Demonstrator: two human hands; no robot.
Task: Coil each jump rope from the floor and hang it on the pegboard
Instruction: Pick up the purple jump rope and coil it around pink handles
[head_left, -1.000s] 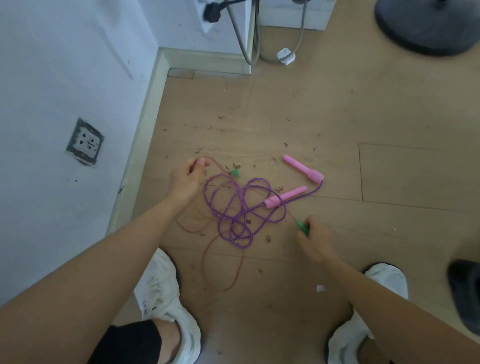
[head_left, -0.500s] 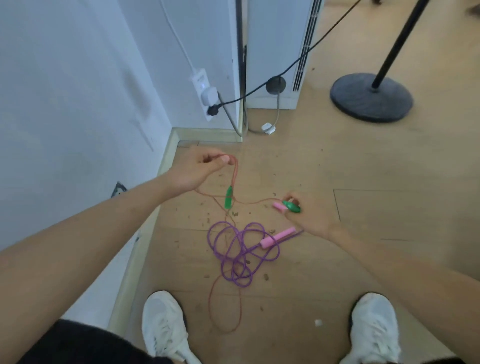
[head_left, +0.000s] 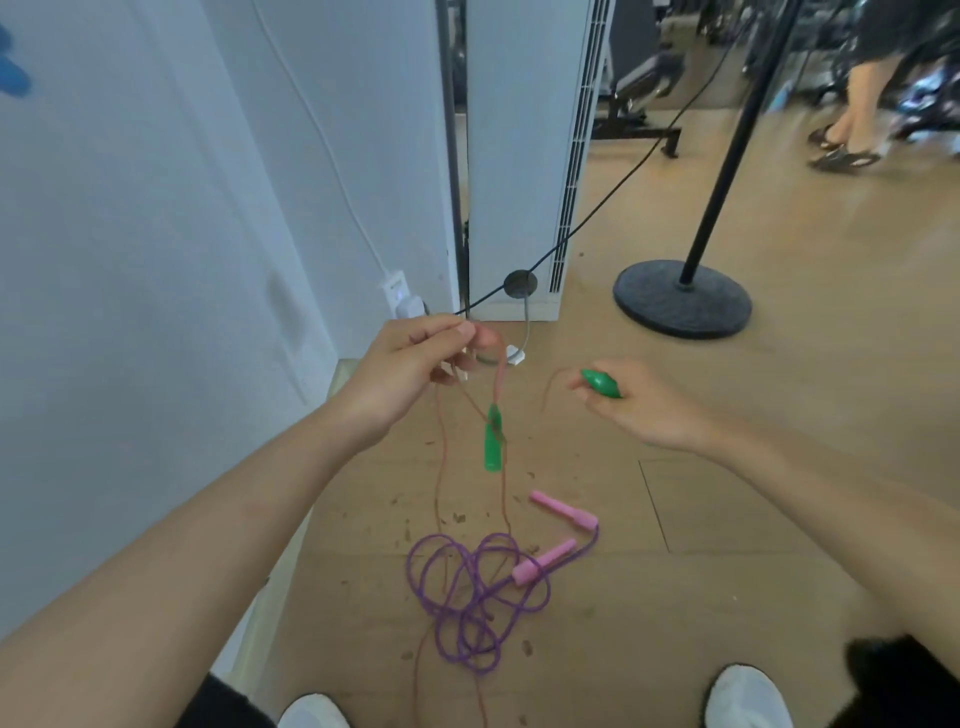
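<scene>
Two jump ropes are visible. The orange rope (head_left: 440, 467) has two green handles: one (head_left: 493, 440) hangs under the left hand (head_left: 400, 371), which pinches the cord; the right hand (head_left: 641, 405) grips the other (head_left: 600, 383). The purple rope (head_left: 470, 597), with two pink handles (head_left: 563, 509), lies tangled on the floor (head_left: 727, 597).

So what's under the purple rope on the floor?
Mostly bare wooden floor with little dark crumbs. The thin red rope hanging from the left hand runs down through the purple rope pile; whether it passes under or over the loops is unclear.
</scene>
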